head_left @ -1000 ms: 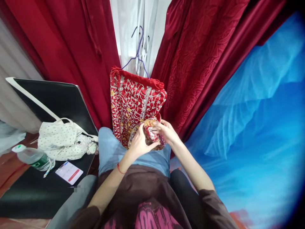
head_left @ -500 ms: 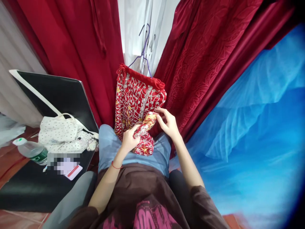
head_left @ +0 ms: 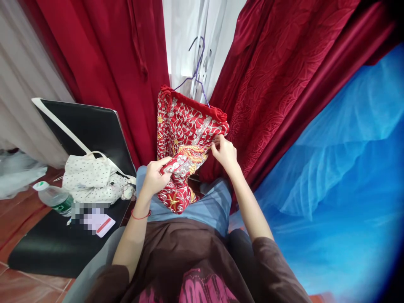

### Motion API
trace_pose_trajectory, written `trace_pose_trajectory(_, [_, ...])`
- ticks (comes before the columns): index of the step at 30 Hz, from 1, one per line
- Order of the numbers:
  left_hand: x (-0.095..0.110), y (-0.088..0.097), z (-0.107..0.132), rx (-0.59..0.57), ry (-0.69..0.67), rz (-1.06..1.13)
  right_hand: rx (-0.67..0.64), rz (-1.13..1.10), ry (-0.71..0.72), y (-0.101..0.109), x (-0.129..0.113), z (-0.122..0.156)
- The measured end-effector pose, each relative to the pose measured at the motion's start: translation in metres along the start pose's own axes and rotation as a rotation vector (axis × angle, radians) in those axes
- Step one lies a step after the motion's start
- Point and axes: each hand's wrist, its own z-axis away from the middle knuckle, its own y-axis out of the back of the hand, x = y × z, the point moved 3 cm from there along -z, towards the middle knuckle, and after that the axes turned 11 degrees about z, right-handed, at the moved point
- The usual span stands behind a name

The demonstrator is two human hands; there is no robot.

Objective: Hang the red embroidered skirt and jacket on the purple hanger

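Note:
A red embroidered garment (head_left: pixel 186 126) with silver and gold stitching hangs on a purple wire hanger (head_left: pixel 196 71) in front of me, its lower part falling onto my lap. My left hand (head_left: pixel 155 176) is closed on a bunched fold of this garment at the lower left. My right hand (head_left: pixel 224 151) pinches the garment's edge further up on the right. Both arms reach forward over a blue cloth (head_left: pixel 208 206) lying across my knees.
Dark red curtains (head_left: pixel 271 80) hang behind and to both sides, with a white curtain between them. On the left stands a black chair (head_left: pixel 85 126) carrying a white dotted bag (head_left: pixel 91 179), a plastic water bottle (head_left: pixel 53 198) and a card. Blue netting (head_left: pixel 341 168) fills the right.
Both hands have risen from my lap with the garment. They have moved apart, the left holding a fold low, the right shifting up to the garment's edge.

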Motion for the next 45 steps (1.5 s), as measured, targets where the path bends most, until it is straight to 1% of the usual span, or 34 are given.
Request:
trace_pose_trajectory(4, [0.019, 0.004, -0.009, -0.017, -0.038, -0.081, -0.059, 0.076, 0.004, -0.009, 0.005, -0.019])
trace_pose_trajectory(8, [0.047, 0.006, -0.007, -0.077, -0.158, -0.103, -0.22, 0.142, 0.022, -0.018, 0.009, -0.046])
trace_pose_trajectory(10, [0.058, 0.01, -0.007, -0.096, -0.196, -0.089, -0.282, 0.173, 0.022, -0.023, 0.013, -0.061])
trace_pose_trajectory(12, [0.063, 0.019, -0.009, -0.064, -0.195, -0.058, -0.303, 0.197, 0.024, -0.029, 0.018, -0.074])
trace_pose_trajectory(14, [0.063, 0.03, -0.013, -0.002, -0.172, -0.031, -0.288, 0.218, 0.018, -0.036, 0.024, -0.083])
trace_pose_trajectory(16, [0.061, 0.041, -0.016, 0.054, -0.154, -0.034, -0.245, 0.237, 0.01, -0.042, 0.028, -0.089])
trace_pose_trajectory(19, [0.06, 0.053, -0.018, 0.09, -0.144, -0.076, -0.165, 0.251, 0.032, -0.048, 0.03, -0.095])
trace_pose_trajectory(22, [0.063, 0.063, -0.014, 0.067, -0.186, -0.119, -0.155, 0.247, 0.039, -0.054, 0.032, -0.1])
trace_pose_trajectory(27, [0.075, 0.074, -0.008, -0.07, -0.364, -0.146, -0.143, 0.258, 0.009, -0.061, 0.032, -0.108])
trace_pose_trajectory(29, [0.077, 0.081, -0.007, -0.094, -0.409, -0.135, -0.118, 0.271, -0.001, -0.064, 0.029, -0.109])
trace_pose_trajectory(35, [0.075, 0.102, -0.005, -0.151, -0.429, -0.056, -0.085, 0.294, -0.029, -0.071, 0.023, -0.11])
trace_pose_trajectory(37, [0.074, 0.11, -0.002, -0.165, -0.46, -0.023, -0.079, 0.319, -0.03, -0.072, 0.024, -0.111])
trace_pose_trajectory(38, [0.073, 0.114, -0.001, -0.162, -0.476, -0.016, -0.071, 0.335, -0.031, -0.073, 0.025, -0.112])
trace_pose_trajectory(41, [0.066, 0.125, -0.003, -0.092, -0.49, -0.016, -0.021, 0.391, -0.041, -0.076, 0.027, -0.114])
trace_pose_trajectory(45, [0.047, 0.139, -0.019, -0.014, -0.464, 0.068, 0.049, 0.457, -0.114, -0.082, 0.035, -0.118])
